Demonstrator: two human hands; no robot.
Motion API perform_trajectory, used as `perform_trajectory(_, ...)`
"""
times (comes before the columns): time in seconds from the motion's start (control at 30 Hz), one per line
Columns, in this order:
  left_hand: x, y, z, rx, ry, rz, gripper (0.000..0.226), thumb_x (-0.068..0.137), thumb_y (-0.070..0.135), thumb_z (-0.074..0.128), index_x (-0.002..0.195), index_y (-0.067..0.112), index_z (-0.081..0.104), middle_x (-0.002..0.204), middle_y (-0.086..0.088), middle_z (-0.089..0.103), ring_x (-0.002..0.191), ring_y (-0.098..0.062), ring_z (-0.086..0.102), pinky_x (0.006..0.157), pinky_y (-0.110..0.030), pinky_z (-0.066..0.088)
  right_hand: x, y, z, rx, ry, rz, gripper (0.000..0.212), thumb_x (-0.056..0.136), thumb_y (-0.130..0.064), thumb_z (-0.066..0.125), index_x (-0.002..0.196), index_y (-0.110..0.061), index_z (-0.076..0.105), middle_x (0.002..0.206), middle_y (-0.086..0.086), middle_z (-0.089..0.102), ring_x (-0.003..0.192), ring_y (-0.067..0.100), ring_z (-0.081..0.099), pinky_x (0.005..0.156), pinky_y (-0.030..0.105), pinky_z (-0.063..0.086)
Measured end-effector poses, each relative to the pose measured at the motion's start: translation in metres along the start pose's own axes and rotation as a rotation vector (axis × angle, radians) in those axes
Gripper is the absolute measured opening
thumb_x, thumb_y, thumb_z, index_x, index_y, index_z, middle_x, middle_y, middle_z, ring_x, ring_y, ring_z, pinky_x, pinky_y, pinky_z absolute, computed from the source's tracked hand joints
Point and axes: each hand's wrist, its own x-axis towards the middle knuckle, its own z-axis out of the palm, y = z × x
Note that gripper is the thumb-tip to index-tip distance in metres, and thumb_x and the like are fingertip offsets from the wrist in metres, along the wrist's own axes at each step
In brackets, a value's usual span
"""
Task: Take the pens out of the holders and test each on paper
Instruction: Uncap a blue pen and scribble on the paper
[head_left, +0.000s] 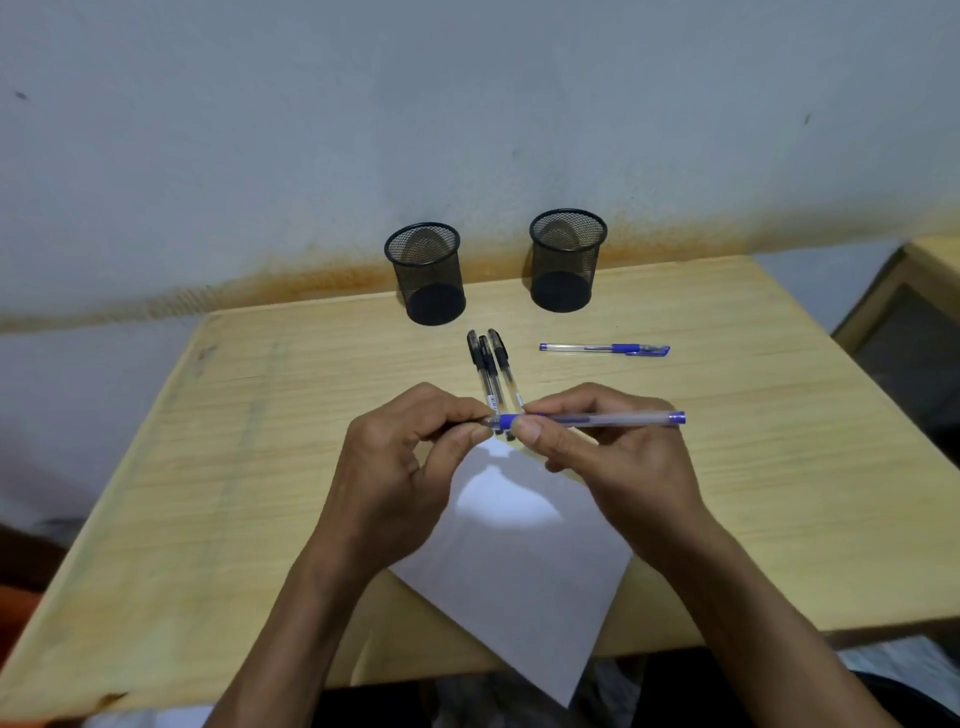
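Both holders (423, 273) empty; four pens (491, 371) lie on the worktop (260, 415). Both hands, left (402, 467) and right (605, 447), pinch the fifth pen (597, 419) over the paper (519, 561); testing seemingly remains.

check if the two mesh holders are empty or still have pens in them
Empty. Both the left holder and the right holder stand upright, and through the mesh only their dark bases show, no pens.

Two mesh holders (423, 273) (567, 260) stand at frame centre-top with an open gap between. Three black pens (489, 370) and a blue pen (605, 348) lie below them. Paper (519, 561) covers lower centre. Table (208, 467) bare at left and right.
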Motion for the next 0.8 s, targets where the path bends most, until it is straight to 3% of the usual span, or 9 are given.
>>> perform_trajectory(0.13,0.008,0.0,-0.015,0.007,-0.061,-0.108,0.013,0.093,0.013,0.068,0.098,0.021,0.076,0.09,0.017,0.069,0.085,-0.005,0.064,0.072,-0.009,0.044,0.005,-0.016,-0.021,0.123,0.042,-0.025,0.012,0.065,-0.023,0.086,0.075,-0.02,0.08,0.07,-0.001,0.076,0.063,0.011,0.069,0.06,0.025,0.055)
perform_trajectory(0.23,0.01,-0.003,-0.021,-0.048,-0.086,-0.175,0.01,0.092,0.015,0.069,0.096,0.022,0.076,0.087,0.017,0.069,0.085,-0.006,0.065,0.072,-0.01,0.045,0.006,-0.015,-0.027,-0.294,0.023,-0.225,0.009,0.074,-0.022,0.088,0.081,-0.019,0.083,0.074,-0.006,0.077,0.07,0.011,0.07,0.064,0.026,0.054)
perform_trajectory(0.33,0.014,0.001,-0.017,-0.09,-0.114,-0.223,0.009,0.092,0.021,0.067,0.097,0.026,0.074,0.09,0.018,0.069,0.088,-0.007,0.065,0.072,-0.015,0.049,0.006,-0.006,-0.018,-0.678,0.024,-0.41,0.015,0.084,-0.034,0.077,0.09,-0.021,0.082,0.079,-0.008,0.075,0.075,0.016,0.067,0.066,0.035,0.054)
perform_trajectory(0.4,0.016,0.005,-0.013,-0.073,-0.129,-0.244,0.009,0.093,0.024,0.066,0.098,0.028,0.072,0.092,0.018,0.069,0.09,-0.006,0.065,0.075,-0.022,0.052,0.006,0.0,-0.012,-0.758,0.019,-0.427,0.018,0.088,-0.035,0.069,0.095,-0.022,0.08,0.083,-0.007,0.073,0.081,0.018,0.063,0.07,0.038,0.053)
perform_trajectory(0.47,0.018,0.005,-0.009,-0.09,-0.111,-0.285,0.011,0.092,0.03,0.065,0.103,0.031,0.07,0.095,0.017,0.069,0.092,-0.006,0.064,0.078,-0.028,0.056,0.008,0.004,-0.01,-0.736,0.04,-0.418,0.016,0.089,-0.034,0.069,0.094,-0.022,0.079,0.087,-0.007,0.07,0.089,0.017,0.058,0.078,0.03,0.046)
perform_trajectory(0.53,0.018,-0.003,-0.005,-0.089,-0.083,-0.347,0.027,0.091,0.038,0.066,0.117,0.033,0.065,0.103,0.016,0.066,0.099,-0.004,0.062,0.081,-0.029,0.055,0.017,0.012,-0.011,-0.697,0.119,-0.352,0.013,0.088,-0.032,0.07,0.091,-0.022,0.077,0.086,-0.005,0.067,0.091,0.018,0.054,0.08,0.026,0.039)
perform_trajectory(0.63,0.008,-0.029,0.001,0.137,-0.103,-0.433,0.055,0.091,0.051,0.061,0.139,0.029,0.05,0.128,0.009,0.06,0.12,-0.009,0.054,0.095,-0.031,0.045,0.042,0.03,-0.015,-0.718,0.268,-0.075,0.01,0.087,-0.031,0.071,0.081,-0.024,0.076,0.079,-0.007,0.07,0.09,0.025,0.06,0.082,0.04,0.048)
perform_trajectory(0.73,-0.007,-0.049,0.006,0.397,-0.144,-0.524,0.057,0.096,0.055,0.049,0.139,0.016,0.051,0.139,-0.004,0.057,0.131,-0.027,0.046,0.103,-0.045,0.039,0.057,0.044,-0.014,-0.865,0.311,0.14,0.019,0.087,-0.033,0.063,0.078,-0.022,0.075,0.074,-0.004,0.069,0.092,0.028,0.061,0.085,0.042,0.046)
perform_trajectory(0.8,-0.013,-0.06,0.009,0.484,-0.179,-0.566,0.058,0.099,0.055,0.039,0.138,0.013,0.051,0.144,-0.009,0.053,0.136,-0.03,0.041,0.109,-0.048,0.034,0.062,0.05,-0.008,-0.986,0.293,0.204,0.024,0.09,-0.035,0.058,0.079,-0.021,0.075,0.075,-0.003,0.067,0.101,0.027,0.056,0.086,0.039,0.039)
